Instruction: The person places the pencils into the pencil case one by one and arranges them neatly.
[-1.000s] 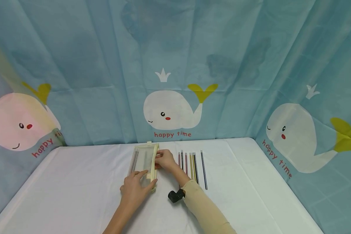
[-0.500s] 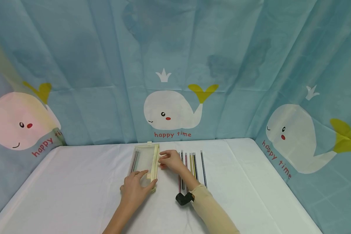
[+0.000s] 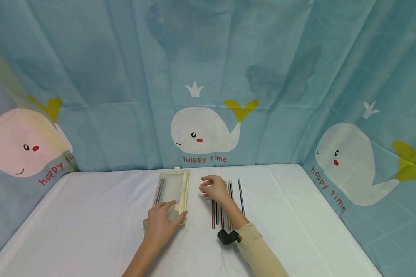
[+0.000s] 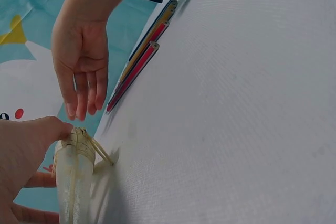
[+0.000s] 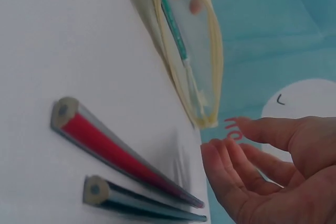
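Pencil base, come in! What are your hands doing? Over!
Left hand: gripping see-through pouch. Right hand: empty, near loose pencils. Pouch: pencils inside. In the way: nothing seen between right hand and loose pencils.

The pouch [image 3: 173, 185] lies near the table's [image 3: 298, 231] far edge, pencils [image 3: 158, 192] inside along its left side, your left hand [image 3: 161, 221] at its near end. Loose pencils [image 3: 240, 194] lie to its right, partly beneath your right hand [image 3: 213, 187].
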Demonstrator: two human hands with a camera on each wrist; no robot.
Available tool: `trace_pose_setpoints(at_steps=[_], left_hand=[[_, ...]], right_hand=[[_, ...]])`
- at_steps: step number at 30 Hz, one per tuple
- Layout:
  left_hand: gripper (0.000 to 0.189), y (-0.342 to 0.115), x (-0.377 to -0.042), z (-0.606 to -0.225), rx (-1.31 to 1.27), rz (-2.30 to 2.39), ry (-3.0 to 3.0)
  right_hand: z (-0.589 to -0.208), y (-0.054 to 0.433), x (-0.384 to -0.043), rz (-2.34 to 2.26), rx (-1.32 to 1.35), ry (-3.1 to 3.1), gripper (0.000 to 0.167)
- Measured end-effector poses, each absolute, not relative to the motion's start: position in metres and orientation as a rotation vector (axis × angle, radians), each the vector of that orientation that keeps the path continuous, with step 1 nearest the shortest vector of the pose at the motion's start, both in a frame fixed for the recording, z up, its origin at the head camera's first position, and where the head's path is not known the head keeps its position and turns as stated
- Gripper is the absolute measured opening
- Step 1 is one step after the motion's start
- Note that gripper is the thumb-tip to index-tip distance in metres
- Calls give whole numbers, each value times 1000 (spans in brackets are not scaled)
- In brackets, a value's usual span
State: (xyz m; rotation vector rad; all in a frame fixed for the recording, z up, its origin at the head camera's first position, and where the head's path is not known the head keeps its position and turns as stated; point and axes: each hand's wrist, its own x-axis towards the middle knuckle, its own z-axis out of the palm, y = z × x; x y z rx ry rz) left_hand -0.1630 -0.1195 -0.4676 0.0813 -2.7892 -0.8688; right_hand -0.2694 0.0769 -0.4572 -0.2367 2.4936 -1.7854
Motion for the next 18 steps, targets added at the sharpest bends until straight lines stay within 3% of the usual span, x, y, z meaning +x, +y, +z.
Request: trace_pose_setpoints(at_steps=[18], left_hand=[[56, -120, -163, -468, 65, -865, -2781]], right_hand=[[-454, 96, -265, -1521, -158, 2785, 40]])
